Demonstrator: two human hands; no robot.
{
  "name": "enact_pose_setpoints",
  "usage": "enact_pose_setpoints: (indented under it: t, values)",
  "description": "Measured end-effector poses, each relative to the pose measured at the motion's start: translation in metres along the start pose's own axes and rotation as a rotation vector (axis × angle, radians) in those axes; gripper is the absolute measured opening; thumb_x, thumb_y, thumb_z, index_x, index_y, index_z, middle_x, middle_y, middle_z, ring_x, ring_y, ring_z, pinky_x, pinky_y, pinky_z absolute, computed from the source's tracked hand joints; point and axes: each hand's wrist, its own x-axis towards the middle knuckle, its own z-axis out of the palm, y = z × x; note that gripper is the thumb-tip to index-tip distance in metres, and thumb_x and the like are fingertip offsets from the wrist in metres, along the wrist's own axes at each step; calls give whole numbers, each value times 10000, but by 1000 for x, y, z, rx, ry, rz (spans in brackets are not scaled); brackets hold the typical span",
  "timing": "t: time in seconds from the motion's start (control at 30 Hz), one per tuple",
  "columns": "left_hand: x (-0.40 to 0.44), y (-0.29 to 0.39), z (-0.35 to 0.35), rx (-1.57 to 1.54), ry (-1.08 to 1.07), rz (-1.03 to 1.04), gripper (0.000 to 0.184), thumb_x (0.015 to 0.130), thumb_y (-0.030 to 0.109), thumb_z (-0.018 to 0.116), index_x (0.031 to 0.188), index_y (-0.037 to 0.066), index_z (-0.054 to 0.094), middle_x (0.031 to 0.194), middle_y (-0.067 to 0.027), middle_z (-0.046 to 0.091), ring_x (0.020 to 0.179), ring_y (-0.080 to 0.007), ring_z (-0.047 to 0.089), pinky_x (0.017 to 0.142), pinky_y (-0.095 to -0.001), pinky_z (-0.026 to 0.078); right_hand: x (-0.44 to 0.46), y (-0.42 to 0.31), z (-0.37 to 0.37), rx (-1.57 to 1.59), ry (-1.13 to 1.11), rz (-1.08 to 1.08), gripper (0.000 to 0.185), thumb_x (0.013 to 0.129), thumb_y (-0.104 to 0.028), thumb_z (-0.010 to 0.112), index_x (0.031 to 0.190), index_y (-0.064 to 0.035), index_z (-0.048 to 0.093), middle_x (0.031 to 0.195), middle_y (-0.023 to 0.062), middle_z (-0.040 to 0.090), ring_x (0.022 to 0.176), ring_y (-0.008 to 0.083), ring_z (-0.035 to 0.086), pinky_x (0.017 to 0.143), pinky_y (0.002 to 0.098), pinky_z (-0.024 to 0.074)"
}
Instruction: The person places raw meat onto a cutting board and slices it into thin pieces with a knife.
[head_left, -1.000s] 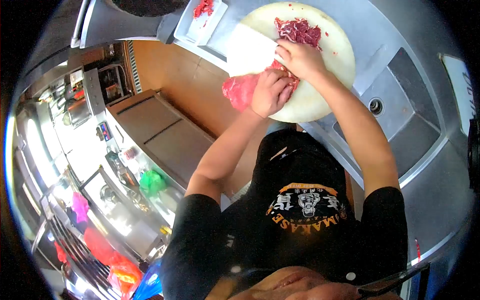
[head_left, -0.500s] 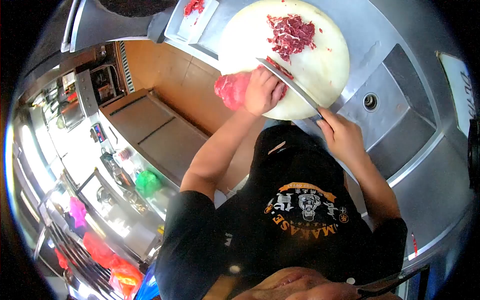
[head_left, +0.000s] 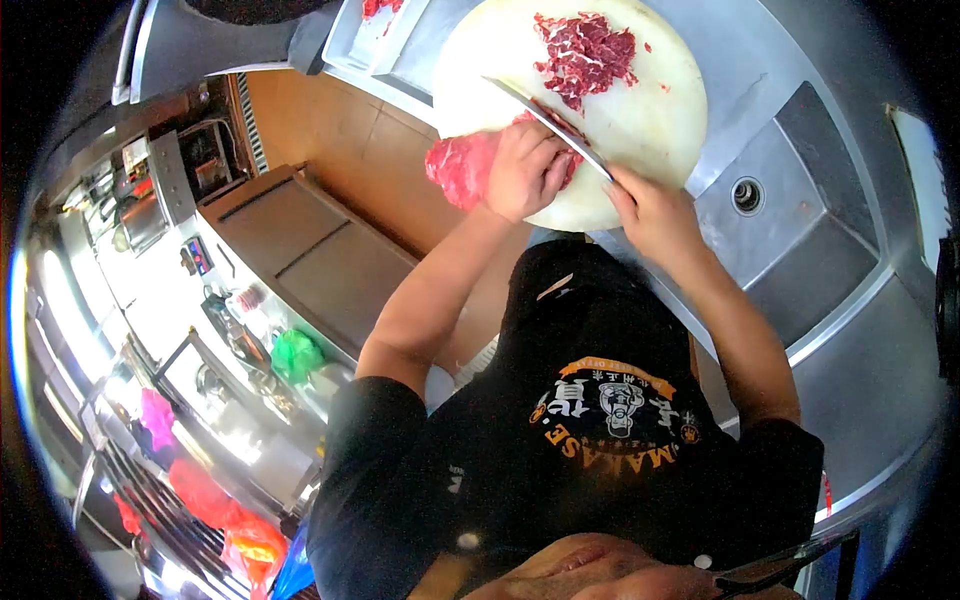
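A slab of raw red meat (head_left: 459, 172) lies across the near left edge of a round white cutting board (head_left: 655, 130). My left hand (head_left: 523, 172) presses down on the meat with curled fingers, close beside the blade. In my right hand (head_left: 660, 222) is the handle of a long knife (head_left: 548, 118), its blade slanting up and left along the cut end of the meat. The lower side of the blade is partly hidden by my left fingers. Farther back on the board sits a pile of thin meat slices (head_left: 588, 58), with small scraps around it.
A white tray (head_left: 362, 62) with some red meat stands behind the board at left. To the right is a steel sink (head_left: 800, 215) with a drain (head_left: 747, 196). A brown-topped cabinet (head_left: 310, 265) and a counter with a green bag (head_left: 297, 354) are at left.
The knife and my right hand have moved up and left, so the blade reaches farther past the meat. My left hand stays on the meat.
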Motion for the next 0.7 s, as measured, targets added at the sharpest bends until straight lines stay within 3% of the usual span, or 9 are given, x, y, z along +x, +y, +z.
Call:
enact_pose_setpoints:
  t: [0.13,0.27,0.33,0.4,0.47,0.57,0.7]
  values:
    - [3,5,-1,2,32,18,219,833,78,744,1052,74,741,1086,-103,673,1028,-324,624,897,-440,490,-17,18,5,23,109,-114,311,1029,-264,630,1287,-106,701,963,199,747,831,417,726,741,486,570]
    - [1,-2,3,-30,32,33,206,830,91,752,1034,72,740,1088,-101,675,1022,-320,626,895,-434,488,-32,18,6,-7,113,-43,311,1028,-267,632,1292,-117,696,1000,200,748,866,416,727,749,494,571]
    - [2,0,2,-22,19,46,215,833,88,752,1045,64,736,1087,-104,669,1029,-325,624,908,-435,486,28,19,34,-61,155,-134,315,1034,-290,618,1299,-136,692,1012,190,750,860,413,728,735,500,571]
    - [-2,-1,3,-25,1,29,211,840,81,746,1049,56,733,1106,-110,663,1044,-329,622,918,-437,486,98,-5,29,45,39,-96,327,1043,-330,603,1293,-140,691,1024,187,749,879,404,726,748,498,564]
    - [-7,1,0,-32,-26,27,220,845,72,743,1063,48,727,1132,-117,654,1054,-336,616,930,-444,486,131,-17,21,-71,196,-185,345,1053,-356,588,1288,-127,693,1028,194,746,908,394,721,776,468,560]
    - [-7,0,-4,2,-27,38,250,849,65,742,1097,43,715,1161,-126,643,1073,-343,606,948,-453,485,94,-24,-10,67,271,-100,338,1052,-350,599,1281,-124,702,1034,201,745,936,392,721,807,443,561]
    - [-13,2,-2,-32,29,3,325,830,69,758,1148,46,694,1167,-127,642,1090,-350,594,962,-458,482,-11,-7,-22,-7,168,-118,307,1038,-285,627,1289,-124,700,1055,190,750,944,376,730,817,442,574]
